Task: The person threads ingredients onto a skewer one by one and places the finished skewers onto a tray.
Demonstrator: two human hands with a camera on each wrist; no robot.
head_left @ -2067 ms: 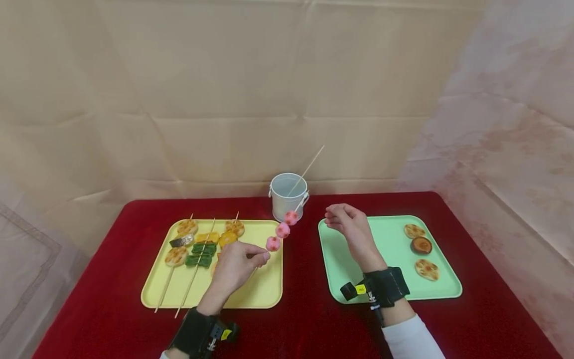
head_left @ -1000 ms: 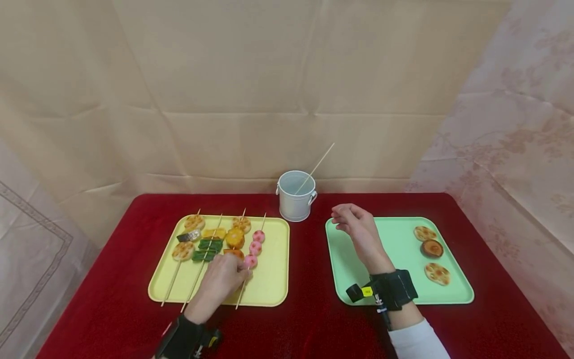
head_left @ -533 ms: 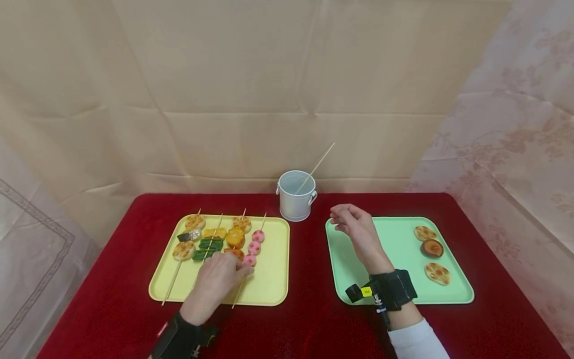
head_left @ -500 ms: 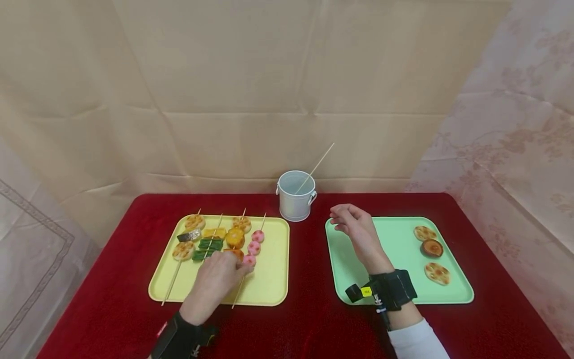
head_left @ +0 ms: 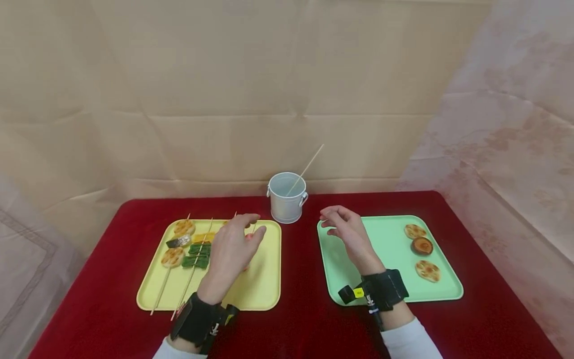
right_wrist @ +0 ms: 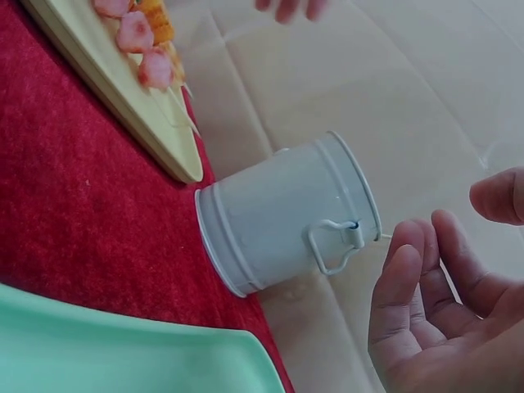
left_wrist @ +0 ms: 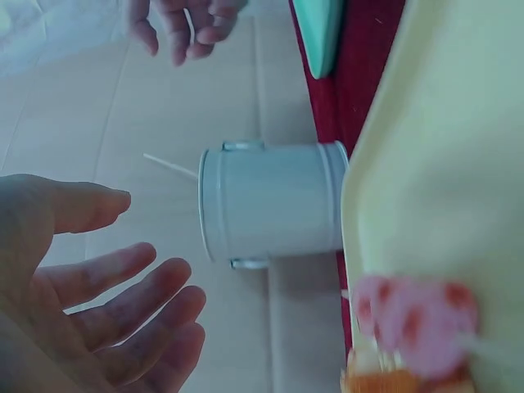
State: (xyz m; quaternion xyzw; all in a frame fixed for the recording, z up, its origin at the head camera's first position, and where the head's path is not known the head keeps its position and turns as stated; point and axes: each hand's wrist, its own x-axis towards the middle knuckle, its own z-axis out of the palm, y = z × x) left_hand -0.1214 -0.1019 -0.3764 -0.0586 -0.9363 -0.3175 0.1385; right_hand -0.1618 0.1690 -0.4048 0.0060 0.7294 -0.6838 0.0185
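My left hand (head_left: 233, 249) hovers over the yellow tray (head_left: 264, 291), its fingers and thumb spread apart and holding nothing. Beneath it a skewer of pink balls (left_wrist: 417, 323) lies on the tray, mostly hidden by the hand in the head view; the right wrist view shows several of the pink balls. To the left lie a skewer with green pieces (head_left: 196, 255) and a skewer with round browned slices (head_left: 172, 258). Another skewer is largely covered by the hand. My right hand (head_left: 350, 234) hangs over the left part of the green tray (head_left: 381, 249), fingers loosely bent, with nothing in them.
Between and behind the trays stands a small white bucket (head_left: 287, 209), with one bare stick (head_left: 311, 162) leaning in it. A brown mushroom slice (head_left: 422, 246) and two browned round slices (head_left: 427, 270) lie on the green tray's right side. Red cloth (head_left: 298, 299) covers the table.
My left hand brought the pink-ball skewer from near the bucket down onto the yellow tray, then let go, opened and rose. My right hand stays nearly still.
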